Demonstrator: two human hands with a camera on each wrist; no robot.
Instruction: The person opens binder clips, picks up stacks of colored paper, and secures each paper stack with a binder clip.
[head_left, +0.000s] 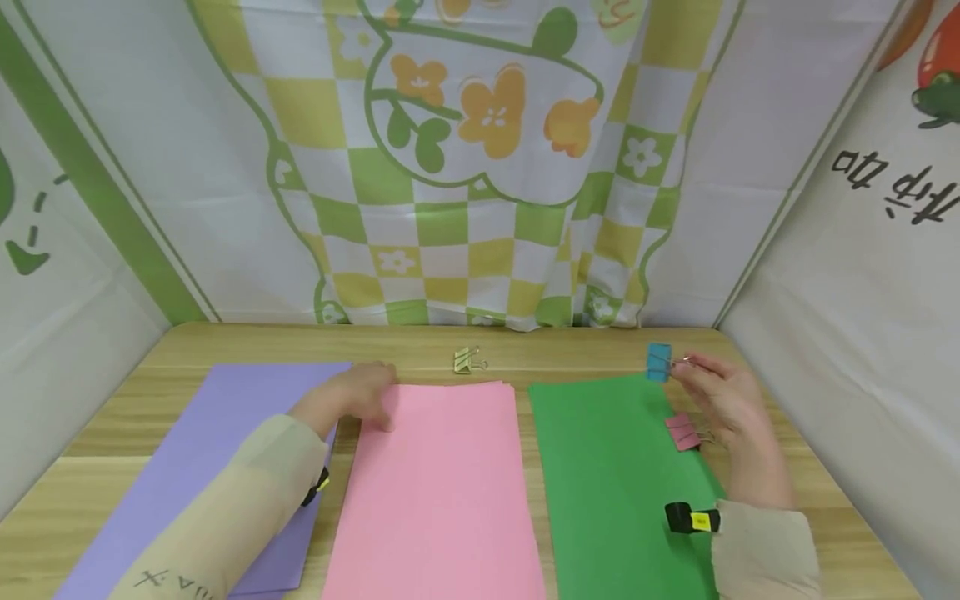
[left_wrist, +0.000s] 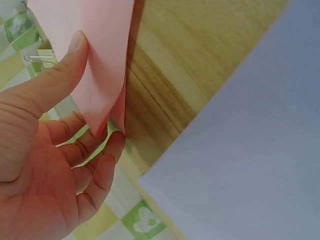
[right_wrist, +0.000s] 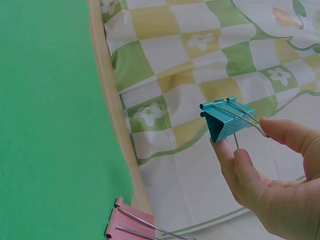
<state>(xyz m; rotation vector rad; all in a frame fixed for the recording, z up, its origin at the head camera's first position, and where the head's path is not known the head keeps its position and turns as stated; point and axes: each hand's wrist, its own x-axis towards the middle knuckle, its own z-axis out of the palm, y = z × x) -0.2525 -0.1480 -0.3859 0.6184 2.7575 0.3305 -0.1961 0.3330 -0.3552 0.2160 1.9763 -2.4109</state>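
My left hand (head_left: 358,392) is at the far left corner of the pink paper stack (head_left: 442,492). In the left wrist view its thumb lies on top of the pink sheets (left_wrist: 102,60) and its fingers are curled beneath the corner, pinching it. Between thumb and fingers, my right hand (head_left: 723,396) pinches the wire handles of a blue binder clip (head_left: 658,362), raised over the table behind the green paper (head_left: 615,483). The right wrist view shows that blue clip (right_wrist: 227,117) off the paper. A pink binder clip (head_left: 682,432) sits at the green paper's right edge, below my right hand.
Purple paper (head_left: 202,450) lies at the left, under my left forearm. A gold binder clip (head_left: 465,360) rests on the wooden table (head_left: 405,354) behind the pink stack. Printed cloth (head_left: 450,233) hangs along the table's back edge, with white cloth (head_left: 847,333) at the right side.
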